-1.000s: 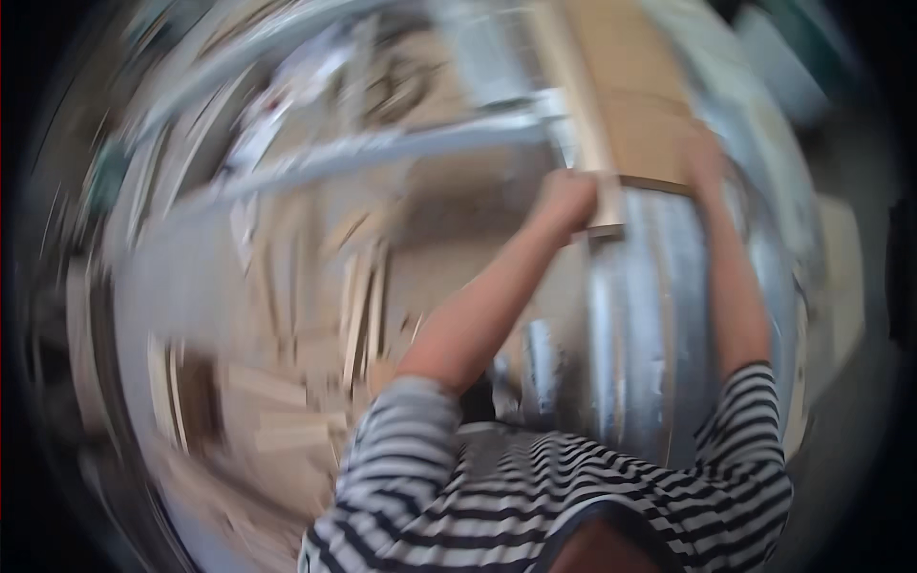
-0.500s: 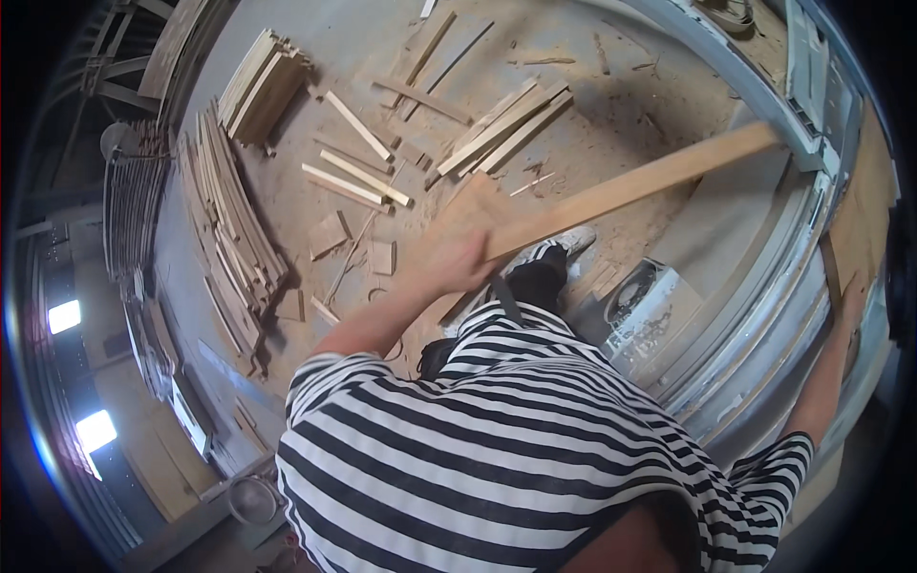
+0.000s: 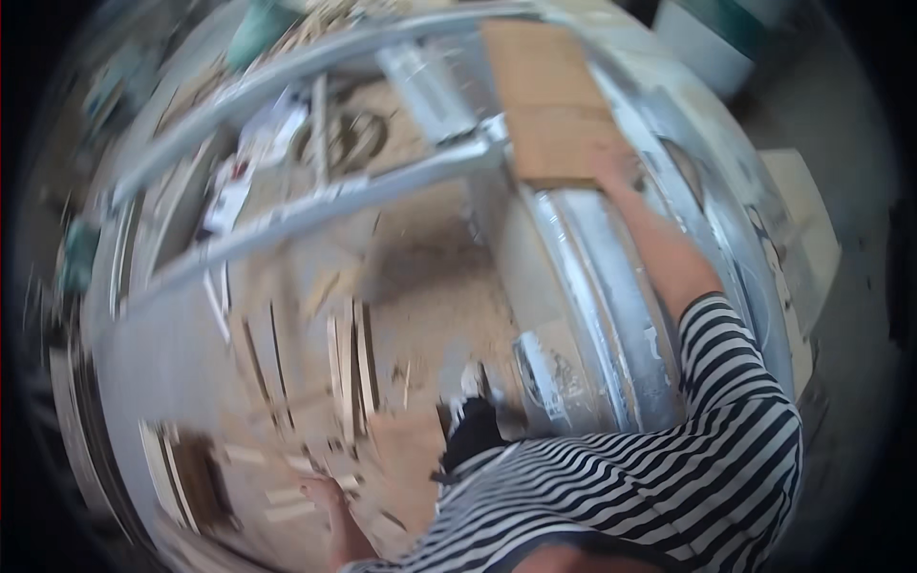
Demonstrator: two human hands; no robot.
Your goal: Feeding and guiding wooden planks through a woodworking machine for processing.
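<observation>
The picture is smeared by motion. A flat brown wooden board (image 3: 543, 100) lies lengthwise on a grey metal machine bed (image 3: 611, 315) at the upper right. My right hand (image 3: 619, 168) reaches forward and grips the board's near right corner; the striped sleeve covers my upper arm. My left hand (image 3: 320, 493) hangs low at the bottom, apart from the board, over loose wood strips (image 3: 349, 358) on the sawdust floor. Its fingers are too blurred to read.
Grey metal frame rails (image 3: 315, 205) cross the upper left above the floor. Short wood offcuts (image 3: 191, 473) lie at the lower left. A pale block (image 3: 807, 224) sits at the right beyond the machine, and a dark shoe (image 3: 470, 425) is below me.
The view has swung from the floor back up to the machine. My left hand has let go of the board and dropped low; my right hand stays at the board's end.
</observation>
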